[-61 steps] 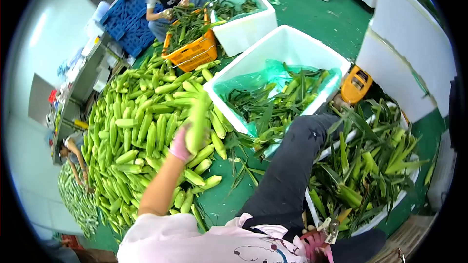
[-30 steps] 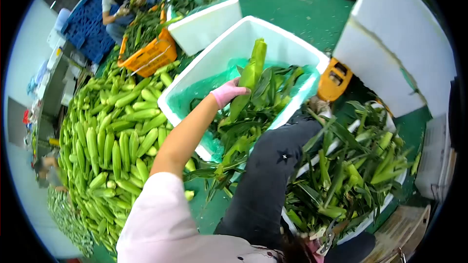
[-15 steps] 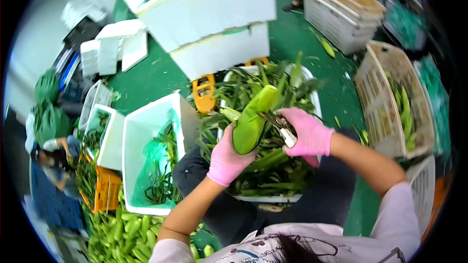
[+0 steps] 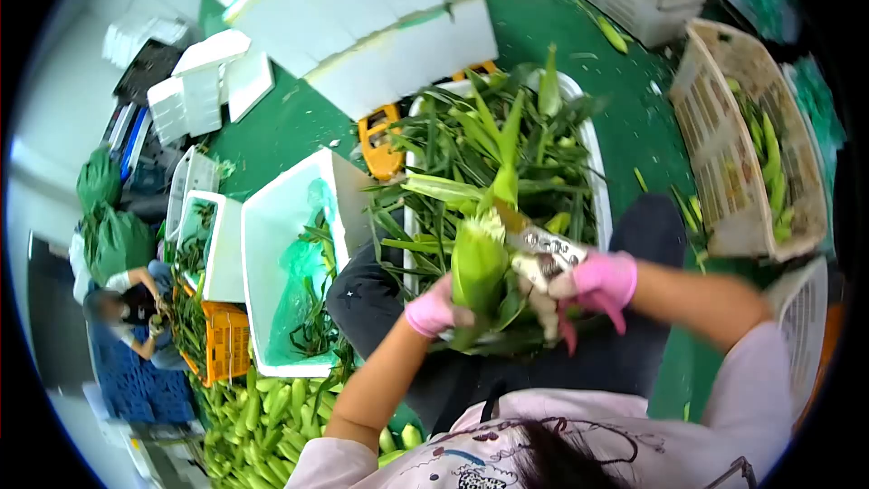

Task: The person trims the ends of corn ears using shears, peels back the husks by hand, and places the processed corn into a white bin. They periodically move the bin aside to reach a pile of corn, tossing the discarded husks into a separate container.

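Note:
In the middle of the head view, my left hand [image 4: 439, 310], in a pink glove, is wrapped round an ear of corn [image 4: 478, 267] in its green husk. The ear stands roughly upright, with a pale, ragged cut end at its top. My right hand [image 4: 588, 282], also gloved, grips pruning shears [image 4: 548, 246] whose blade is close to that cut end. Motion blurs the right fingers and the tool's handles. Beneath both hands, a white tub [image 4: 593, 163] is heaped with green husks and leaves [image 4: 462, 140].
To the left, a white foam box [image 4: 249, 244] holds a green bag and leaves. Many husked-green ears [image 4: 272, 426] lie in a pile at lower left. A beige crate [image 4: 724, 163] with ears stands right. Foam boxes [image 4: 362, 9] are stacked ahead. Another person [image 4: 136, 308] sits far left.
The ear has come down towards my lap and turned more upright; its top now shows a pale cut end. My right hand with the shears has moved down slightly. The whole view has shifted.

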Demonstrator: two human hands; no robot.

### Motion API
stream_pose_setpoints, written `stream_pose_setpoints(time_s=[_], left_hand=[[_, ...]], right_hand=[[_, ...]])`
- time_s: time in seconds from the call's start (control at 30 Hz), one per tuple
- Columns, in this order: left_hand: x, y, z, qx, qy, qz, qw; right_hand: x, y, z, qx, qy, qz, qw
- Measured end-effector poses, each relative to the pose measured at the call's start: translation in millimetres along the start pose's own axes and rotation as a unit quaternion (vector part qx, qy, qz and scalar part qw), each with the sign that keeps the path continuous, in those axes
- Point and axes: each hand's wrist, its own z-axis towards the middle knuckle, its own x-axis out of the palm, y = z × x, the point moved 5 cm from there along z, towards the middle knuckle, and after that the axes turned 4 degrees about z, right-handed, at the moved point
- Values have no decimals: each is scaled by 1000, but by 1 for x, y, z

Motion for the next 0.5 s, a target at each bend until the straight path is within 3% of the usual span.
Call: stream_pose_setpoints(time_s=[0.03, 0.1, 0.2, 0.23, 0.27, 0.3, 0.33, 0.37, 0.4, 0.43, 0.47, 0.5], left_hand=[[-7, 20, 1, 3, 2, 23, 1000], [-18, 32, 13, 114, -114, 202, 966], [2, 19, -1, 162, -209, -113, 958], [8, -1, -9, 240, -251, -134, 928], [15, -20, -18, 317, -288, -148, 891], [-3, -25, -32, 386, -249, -166, 873], [-26, -26, -42, 351, -280, -123, 885], [-39, -37, -60, 317, -366, 34, 875], [-40, -62, -68, 334, -338, 124, 871], [-50, -68, -76, 312, -386, 219, 840], [-50, -75, -83, 288, -414, 256, 825], [-47, -83, -90, 264, -439, 293, 807]], right_hand=[[0, -19, 13, -17, 45, 96, 994], [15, -24, 27, -51, 74, 139, 986], [9, -26, 52, -173, 23, 128, 976], [8, -19, 53, -262, 13, 70, 962], [6, -12, 48, -248, -49, 102, 962], [3, -6, 39, -232, -118, 135, 956], [3, -6, 45, -209, -61, 200, 955], [-17, -12, 46, -175, -122, 131, 968], [-45, -13, 41, -177, -175, 110, 962], [-64, -9, 35, -187, -227, 83, 952], [-49, 9, 31, -165, -258, 97, 947], [-106, -6, 12, -180, -283, 188, 923]])
